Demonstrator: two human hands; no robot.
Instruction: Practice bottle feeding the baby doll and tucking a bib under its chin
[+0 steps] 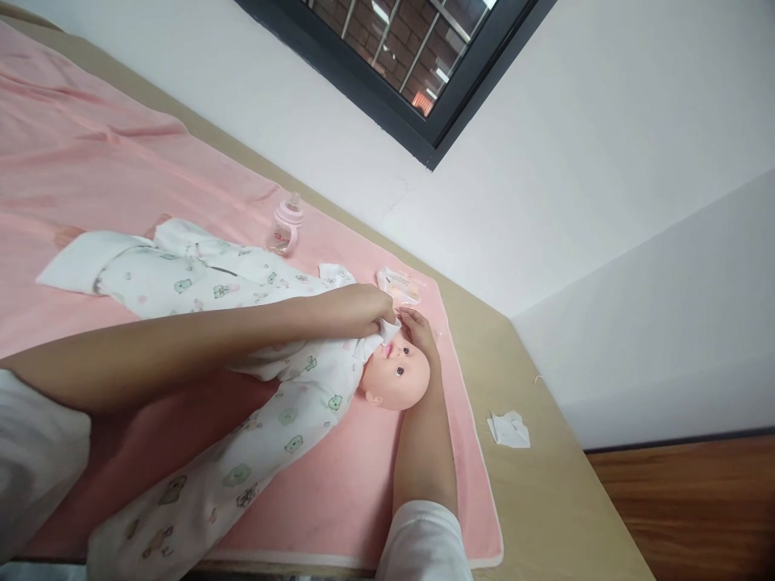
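Observation:
A baby doll (pixel 396 375) in a white sleepsuit (pixel 284 403) printed with small green bears lies on a pink blanket (pixel 363 492). My left hand (pixel 354 311) reaches across the doll's chest and pinches a small white wipe (pixel 387 331) against the doll's mouth. My right hand (pixel 421 329) cups the far side of the doll's head, fingers curved over its cheek and forehead. Both my sleeves are white.
A pink baby bottle (pixel 286 226) stands on the blanket beyond the doll. A flat pack of wipes (pixel 400 284) lies by the head. A crumpled white tissue (pixel 508 429) sits on the beige tabletop (pixel 545 500). White walls and a dark-framed window (pixel 424 48) are close behind.

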